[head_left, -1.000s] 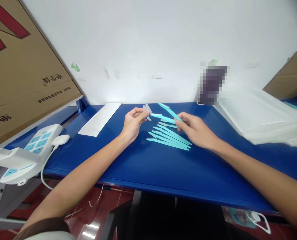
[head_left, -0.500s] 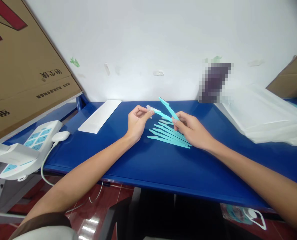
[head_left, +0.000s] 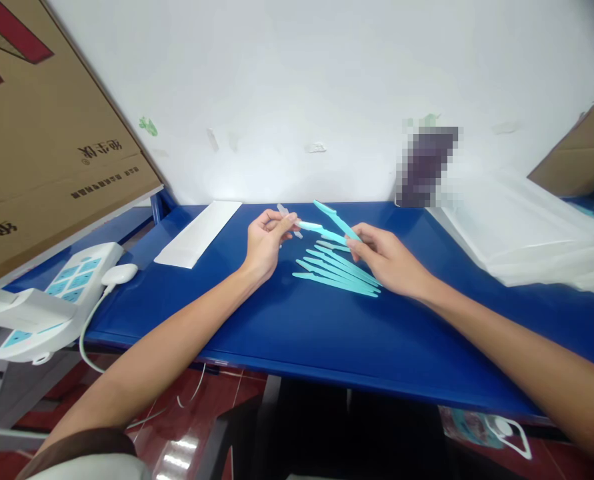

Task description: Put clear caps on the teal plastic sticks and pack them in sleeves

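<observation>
My left hand (head_left: 267,243) is closed in a pinch on small clear plastic blade covers (head_left: 283,211), whose ends stick out past the fingers. Just right of those fingertips is the pale tip of a turquoise eyebrow razor (head_left: 333,236); whether they touch it I cannot tell. My right hand (head_left: 384,257) grips the handle end of this razor along with a second eyebrow razor (head_left: 334,217), which points up and to the left. Beneath, several more turquoise eyebrow razors (head_left: 339,275) lie fanned out on the blue table (head_left: 297,333), their handle ends toward the right.
A flat white packet (head_left: 199,235) lies at the back left. The power strip (head_left: 71,287) with a plugged adapter and white cable stands at the left edge. White plastic wrapping (head_left: 531,233) covers the right side. Cardboard boxes (head_left: 51,133) flank the table.
My left hand has moved slightly left, and more of the pale razor tip shows beside its fingers. My right hand stays nearly in place with both razors.
</observation>
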`<state>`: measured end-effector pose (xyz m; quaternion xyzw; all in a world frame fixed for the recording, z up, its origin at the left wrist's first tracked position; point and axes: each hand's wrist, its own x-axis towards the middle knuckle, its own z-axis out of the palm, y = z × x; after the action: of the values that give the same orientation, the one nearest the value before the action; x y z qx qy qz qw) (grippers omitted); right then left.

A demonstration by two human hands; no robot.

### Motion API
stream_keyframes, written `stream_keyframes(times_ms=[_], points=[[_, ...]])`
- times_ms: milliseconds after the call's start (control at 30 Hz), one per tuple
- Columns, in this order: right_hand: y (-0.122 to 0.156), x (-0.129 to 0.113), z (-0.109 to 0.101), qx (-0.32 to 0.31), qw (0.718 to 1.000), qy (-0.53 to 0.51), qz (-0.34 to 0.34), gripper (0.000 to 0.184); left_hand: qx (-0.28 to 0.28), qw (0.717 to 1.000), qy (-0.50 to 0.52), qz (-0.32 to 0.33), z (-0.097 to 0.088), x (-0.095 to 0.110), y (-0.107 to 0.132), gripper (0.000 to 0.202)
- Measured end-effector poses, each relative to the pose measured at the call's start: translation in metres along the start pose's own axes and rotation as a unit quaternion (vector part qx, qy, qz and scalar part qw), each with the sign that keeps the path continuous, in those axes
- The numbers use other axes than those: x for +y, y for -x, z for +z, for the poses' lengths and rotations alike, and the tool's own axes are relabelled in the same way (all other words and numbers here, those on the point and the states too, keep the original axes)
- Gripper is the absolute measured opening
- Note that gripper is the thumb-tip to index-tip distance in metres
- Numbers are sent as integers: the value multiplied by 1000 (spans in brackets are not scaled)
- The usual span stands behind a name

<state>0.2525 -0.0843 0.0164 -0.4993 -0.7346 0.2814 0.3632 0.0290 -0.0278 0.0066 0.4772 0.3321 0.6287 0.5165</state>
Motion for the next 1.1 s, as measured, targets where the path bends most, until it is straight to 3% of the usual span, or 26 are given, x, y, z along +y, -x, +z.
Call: stream_keyframes(times_ms=[200, 300, 400, 567, 1100], points=[[1, -1, -2, -6, 1000, 19, -7, 25, -46, 998, -50, 11, -1, -4, 0, 39], [1, 0, -6, 22, 998, 54, -10, 26, -48, 993, -102, 46, -4, 1, -4, 35], [2, 1, -11, 49, 991, 123, -13, 28, -56, 977, -179, 101, -10, 8, -7, 27], [3, 5, -18, 41, 976, 212, -15, 29, -104, 938, -282, 170, -13, 15, -2, 19], [2, 2, -18, 13, 966, 257, -37, 30, -166, 909, -332, 192, -11, 9, 4, 19]])
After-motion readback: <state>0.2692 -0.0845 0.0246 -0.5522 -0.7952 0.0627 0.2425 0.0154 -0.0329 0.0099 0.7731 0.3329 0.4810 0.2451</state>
